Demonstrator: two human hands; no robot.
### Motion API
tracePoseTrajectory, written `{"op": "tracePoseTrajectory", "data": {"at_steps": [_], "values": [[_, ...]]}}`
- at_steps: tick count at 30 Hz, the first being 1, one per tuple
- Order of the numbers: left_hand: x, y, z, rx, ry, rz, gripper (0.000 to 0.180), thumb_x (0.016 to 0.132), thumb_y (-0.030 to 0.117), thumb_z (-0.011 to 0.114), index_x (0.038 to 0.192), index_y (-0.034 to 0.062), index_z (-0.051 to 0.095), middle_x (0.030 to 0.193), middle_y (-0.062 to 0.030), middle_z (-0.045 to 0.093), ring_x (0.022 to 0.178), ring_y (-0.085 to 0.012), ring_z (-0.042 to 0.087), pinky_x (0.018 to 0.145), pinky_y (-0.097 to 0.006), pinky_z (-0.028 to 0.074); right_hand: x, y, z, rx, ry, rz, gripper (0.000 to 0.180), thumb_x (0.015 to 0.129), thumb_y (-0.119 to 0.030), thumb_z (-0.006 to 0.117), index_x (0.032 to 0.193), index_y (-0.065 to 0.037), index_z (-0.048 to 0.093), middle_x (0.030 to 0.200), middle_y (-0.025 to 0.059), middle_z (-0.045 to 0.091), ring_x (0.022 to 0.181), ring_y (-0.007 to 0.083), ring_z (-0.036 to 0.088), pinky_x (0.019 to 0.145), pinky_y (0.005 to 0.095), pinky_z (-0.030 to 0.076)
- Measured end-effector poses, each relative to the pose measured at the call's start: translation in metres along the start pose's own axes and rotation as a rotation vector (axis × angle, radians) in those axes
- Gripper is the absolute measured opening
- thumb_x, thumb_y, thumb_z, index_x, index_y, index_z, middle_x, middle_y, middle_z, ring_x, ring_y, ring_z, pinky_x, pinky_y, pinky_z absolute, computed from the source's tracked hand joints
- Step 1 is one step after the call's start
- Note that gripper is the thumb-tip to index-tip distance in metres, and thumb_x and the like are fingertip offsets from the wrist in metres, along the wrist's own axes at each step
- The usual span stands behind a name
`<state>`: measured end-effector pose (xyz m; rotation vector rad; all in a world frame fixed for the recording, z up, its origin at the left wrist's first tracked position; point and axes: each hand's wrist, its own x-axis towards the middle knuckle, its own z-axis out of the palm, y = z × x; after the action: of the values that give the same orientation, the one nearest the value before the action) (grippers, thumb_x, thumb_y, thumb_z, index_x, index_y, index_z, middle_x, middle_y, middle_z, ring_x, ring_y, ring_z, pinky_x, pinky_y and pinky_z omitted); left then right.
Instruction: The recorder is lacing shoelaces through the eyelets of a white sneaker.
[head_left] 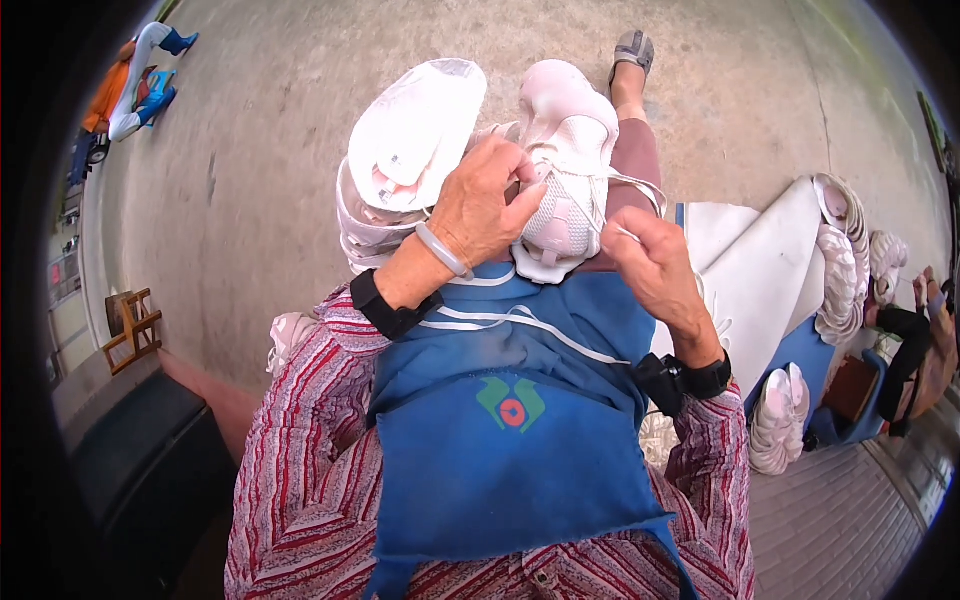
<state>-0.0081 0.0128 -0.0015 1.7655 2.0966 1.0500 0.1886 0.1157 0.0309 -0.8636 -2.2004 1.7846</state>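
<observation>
Two hands work over a white sneaker (565,170) resting on the person's lap, above a blue apron (510,420). The left hand (490,205) grips the shoe's upper near the tongue, fingers closed on it. The right hand (655,265) pinches a white lace (632,190) taut beside the shoe. Another white sneaker (410,150) lies sole-up just left.
</observation>
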Motion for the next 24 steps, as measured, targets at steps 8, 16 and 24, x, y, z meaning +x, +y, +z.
{"op": "tracePoseTrajectory", "data": {"at_steps": [8, 16, 24], "values": [[0.014, 0.038, 0.026, -1.36, -0.575, -1.149, 0.047, 0.098, 0.036, 0.041, 0.114, -0.0069, 0.051, 0.091, -0.0164, 0.064, 0.082, -0.021, 0.065, 0.073, -0.03, 0.053, -0.076, -0.072, -0.016, 0.58, -0.895, -0.262, 0.006, 0.081, -0.003, 0.057, 0.076, -0.002, 0.055, 0.064, 0.0072, 0.053, 0.058, 0.0226, 0.056, 0.054, 0.0321, 0.043], [0.003, 0.085, -0.008, -0.756, -0.816, -0.293, 0.038, 0.099, 0.028, 0.031, 0.085, 0.0025, 0.056, 0.054, -0.0055, 0.049, 0.044, -0.0144, 0.05, 0.044, -0.028, 0.041, -0.066, 0.014, -0.022, 0.992, -0.116, 0.386, 0.034, 0.097, -0.033, 0.047, 0.086, -0.003, 0.058, 0.06, -0.0065, 0.04, 0.042, 0.0025, 0.025, 0.036, 0.019, 0.02], [-0.039, 0.144, 0.004, -0.666, -1.022, 0.238, 0.023, 0.096, 0.021, 0.044, 0.084, 0.001, 0.047, 0.056, -0.0167, 0.052, 0.053, -0.0375, 0.054, 0.05, -0.045, 0.042, -0.014, 0.007, 0.024, 1.074, -0.067, 0.584, 0.027, 0.096, -0.029, 0.052, 0.099, -0.003, 0.059, 0.061, -0.0065, 0.044, 0.044, 0.0006, 0.033, 0.034, 0.0174, 0.022]]}}
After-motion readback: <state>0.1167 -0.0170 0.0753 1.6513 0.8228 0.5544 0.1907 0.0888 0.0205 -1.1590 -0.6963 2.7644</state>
